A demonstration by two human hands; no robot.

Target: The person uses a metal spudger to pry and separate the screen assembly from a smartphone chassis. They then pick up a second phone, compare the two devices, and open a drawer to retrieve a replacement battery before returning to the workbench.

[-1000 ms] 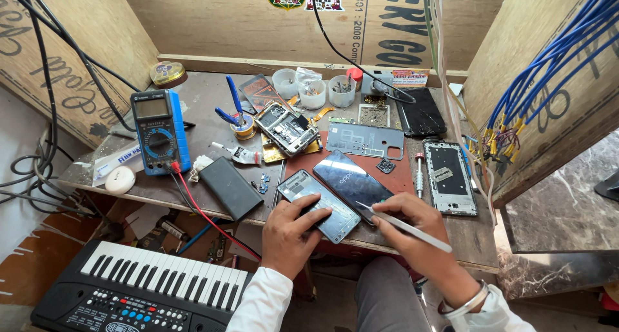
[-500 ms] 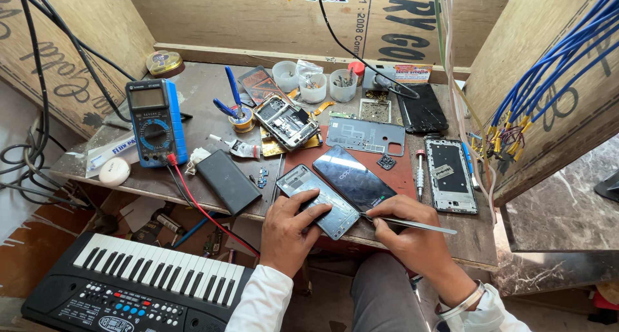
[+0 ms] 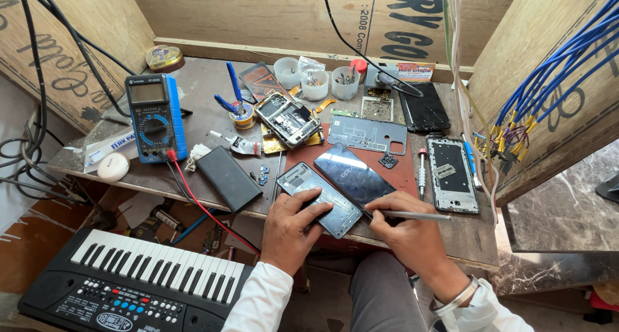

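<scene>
Phone frame (image 3: 320, 199), flat on the bench near its front edge, long side running slantwise from upper left down to lower right. Pinned down by the left hand (image 3: 288, 225), fingers spread on top and pressing, not wrapped round. Right next to it on the right, a dark phone screen (image 3: 353, 174), lying the same slanted way, edges touching or nearly so. Right hand (image 3: 412, 232) curled tight round a thin metal tool (image 3: 412, 214), tool lying almost level, tip aimed left at the lower corner where frame and screen meet. Hard to say if the tip touches. Frame just left of the tool hand, so the left hand nearer to it, the right hand close beside. Further back: an opened phone (image 3: 287, 118) with its insides showing, a grey back cover (image 3: 367, 135), another phone shell (image 3: 453, 175) to the right, a small screwdriver (image 3: 422, 171) between the mat and that shell. Off to the left, a blue meter (image 3: 155, 118) with a red wire (image 3: 200, 206), a flat dark power bank (image 3: 228, 178), a white round puck (image 3: 113, 167). Little clear cups (image 3: 314, 85) at the back. Blue cables (image 3: 554, 74) hanging on the right wall. Down below the bench, a black toy keyboard (image 3: 135, 283) with white keys.
</scene>
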